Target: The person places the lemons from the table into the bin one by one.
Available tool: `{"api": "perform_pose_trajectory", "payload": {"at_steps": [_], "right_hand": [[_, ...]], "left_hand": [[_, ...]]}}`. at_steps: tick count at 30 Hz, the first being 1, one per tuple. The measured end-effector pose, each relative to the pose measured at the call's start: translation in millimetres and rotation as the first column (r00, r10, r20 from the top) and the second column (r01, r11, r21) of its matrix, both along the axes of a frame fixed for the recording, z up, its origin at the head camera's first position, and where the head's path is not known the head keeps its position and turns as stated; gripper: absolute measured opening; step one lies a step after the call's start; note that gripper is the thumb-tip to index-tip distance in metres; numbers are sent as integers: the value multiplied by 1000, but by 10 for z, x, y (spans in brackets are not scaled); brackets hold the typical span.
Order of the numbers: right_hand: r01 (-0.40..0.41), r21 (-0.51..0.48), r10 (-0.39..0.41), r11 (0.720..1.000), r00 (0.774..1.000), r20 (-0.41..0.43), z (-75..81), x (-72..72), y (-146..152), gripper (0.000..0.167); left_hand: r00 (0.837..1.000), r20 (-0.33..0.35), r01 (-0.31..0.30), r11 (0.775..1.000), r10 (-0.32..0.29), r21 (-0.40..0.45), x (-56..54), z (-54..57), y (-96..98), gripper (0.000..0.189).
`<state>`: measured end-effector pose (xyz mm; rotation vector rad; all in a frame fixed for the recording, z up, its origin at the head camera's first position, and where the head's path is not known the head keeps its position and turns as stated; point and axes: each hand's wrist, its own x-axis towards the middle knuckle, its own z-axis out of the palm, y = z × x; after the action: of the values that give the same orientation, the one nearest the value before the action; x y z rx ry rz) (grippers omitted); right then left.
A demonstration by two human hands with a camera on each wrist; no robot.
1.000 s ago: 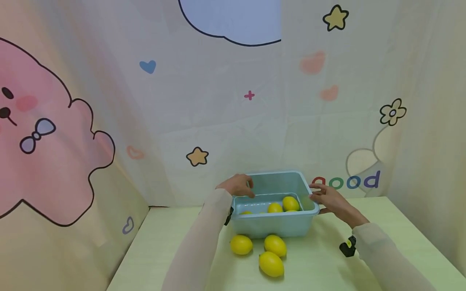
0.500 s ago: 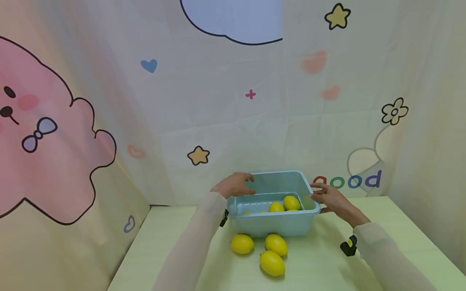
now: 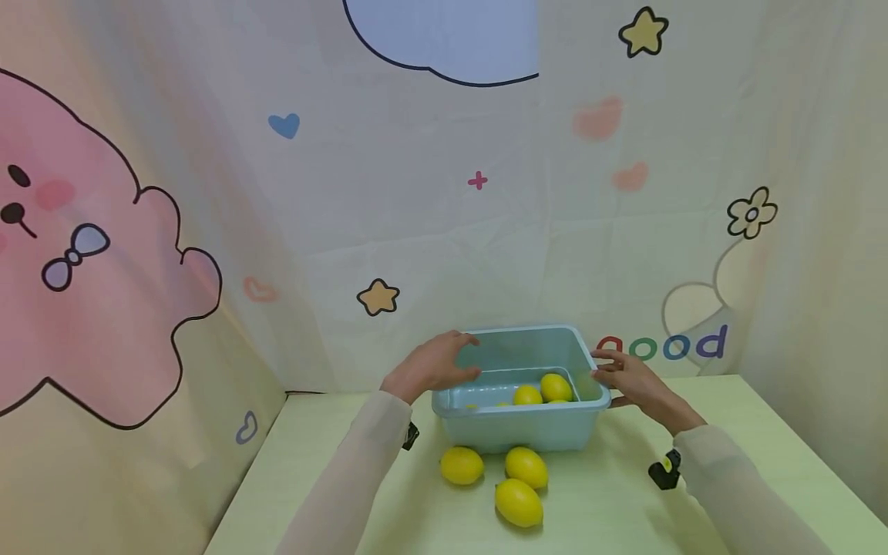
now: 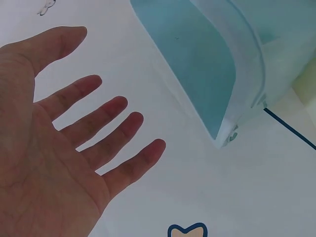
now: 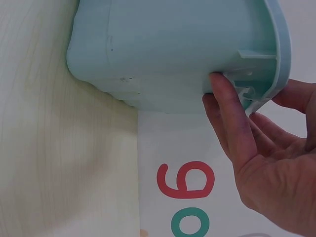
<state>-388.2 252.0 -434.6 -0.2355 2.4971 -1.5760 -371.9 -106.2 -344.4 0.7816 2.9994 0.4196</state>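
Note:
A light blue plastic bin stands on the table against the backdrop, with several yellow lemons inside. In front of it lie three more lemons. My left hand hovers at the bin's left end, thumb and fingers apart; in the left wrist view its palm and spread fingers are bare, away from the rim. At the right end, my right hand grips the bin's rim, with fingers against the outer wall in the right wrist view.
The pale wooden table runs back to a printed cloth backdrop right behind the bin. Cloth also hangs along the left and right sides. Each wrist wears a small black device.
My left hand has drawn back leftward from over the bin, its thumb and fingers spreading wider. The right hand stays at the bin's rim, and the lemons in front have not moved.

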Motion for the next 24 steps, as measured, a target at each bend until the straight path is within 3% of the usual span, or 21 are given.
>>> {"api": "perform_pose_trajectory", "payload": {"at_steps": [12,24], "right_hand": [[4,-9,-4,1000,1000,-1,-1,20,-13,63],[8,-14,-8,1000,1000,0,-6,10,2,64]], "left_hand": [[994,-103,54,997,-48,55,344,-113,-97,55],[950,-285,138,990,-125,26,643,-264,-161,53]]}}
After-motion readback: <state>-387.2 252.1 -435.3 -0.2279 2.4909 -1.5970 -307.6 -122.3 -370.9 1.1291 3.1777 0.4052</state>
